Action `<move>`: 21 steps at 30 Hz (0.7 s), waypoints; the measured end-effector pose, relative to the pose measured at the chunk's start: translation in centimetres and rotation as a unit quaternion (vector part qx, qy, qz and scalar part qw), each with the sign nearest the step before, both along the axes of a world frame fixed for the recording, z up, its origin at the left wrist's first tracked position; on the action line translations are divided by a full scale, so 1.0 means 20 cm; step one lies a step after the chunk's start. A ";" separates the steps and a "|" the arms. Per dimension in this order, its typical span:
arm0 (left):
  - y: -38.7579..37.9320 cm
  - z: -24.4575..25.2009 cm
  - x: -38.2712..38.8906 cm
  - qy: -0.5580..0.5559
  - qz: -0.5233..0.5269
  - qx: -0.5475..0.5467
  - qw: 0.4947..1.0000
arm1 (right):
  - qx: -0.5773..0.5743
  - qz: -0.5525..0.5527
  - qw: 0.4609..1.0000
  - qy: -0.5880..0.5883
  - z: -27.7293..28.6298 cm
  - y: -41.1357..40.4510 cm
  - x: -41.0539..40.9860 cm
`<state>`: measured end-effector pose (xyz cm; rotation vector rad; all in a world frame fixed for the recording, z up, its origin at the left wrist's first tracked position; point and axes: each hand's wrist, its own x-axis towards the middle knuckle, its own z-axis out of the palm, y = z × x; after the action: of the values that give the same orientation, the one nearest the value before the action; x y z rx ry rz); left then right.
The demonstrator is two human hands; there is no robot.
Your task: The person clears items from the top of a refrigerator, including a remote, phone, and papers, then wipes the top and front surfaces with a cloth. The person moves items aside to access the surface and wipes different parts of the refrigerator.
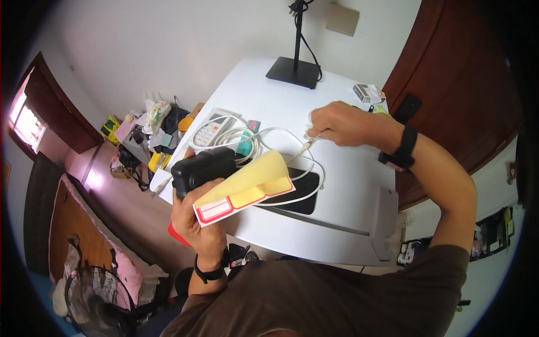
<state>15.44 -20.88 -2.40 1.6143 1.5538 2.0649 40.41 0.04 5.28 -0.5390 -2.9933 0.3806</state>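
My left hand [200,223] grips a black rounded object [204,168], possibly a case or tool body, together with a strip of red-bordered labels [242,201]. The strip's yellow backing [252,172] curls upward, and a red edge [179,234] pokes out beneath the palm. Over the table, my right hand [337,124] has its fingers pinched at a pale plug [306,146] of a white cable, apparently a network cable. A small whitish bit also shows at those fingertips. Loops of the white cable [229,137] lie on the table; another plug [159,187] rests by its left edge.
On the white table [261,97] lie a calculator-like keypad [209,131], a teal item [245,145], a black flat pad [305,189] and a small box [368,93]. A black stand [293,72] rises at the back. Left are cluttered goods [145,130] and a fan [99,295].
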 end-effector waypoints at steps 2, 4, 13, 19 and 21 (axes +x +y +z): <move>0.01 0.00 0.00 -0.013 -0.003 0.007 1.000 | -0.001 -0.035 0.999 -0.022 0.01 -0.07 0.06; 0.02 -0.05 -0.02 -0.001 0.003 0.035 0.999 | -0.010 -0.029 1.000 -0.007 0.01 -0.12 0.13; 0.05 -0.06 -0.03 -0.033 -0.042 0.069 0.996 | 0.023 0.003 0.997 -0.069 0.02 -0.45 0.28; 0.07 -0.09 -0.06 -0.020 -0.021 0.072 0.997 | -0.055 0.033 0.997 -0.052 0.06 -0.66 0.35; 0.08 -0.10 -0.08 -0.015 -0.020 0.072 0.997 | -0.030 0.043 0.999 -0.013 0.03 -0.67 0.36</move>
<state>13.91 -19.35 -4.42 1.6368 1.3822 2.2151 47.70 -13.35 5.95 -0.4237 -3.0470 0.4761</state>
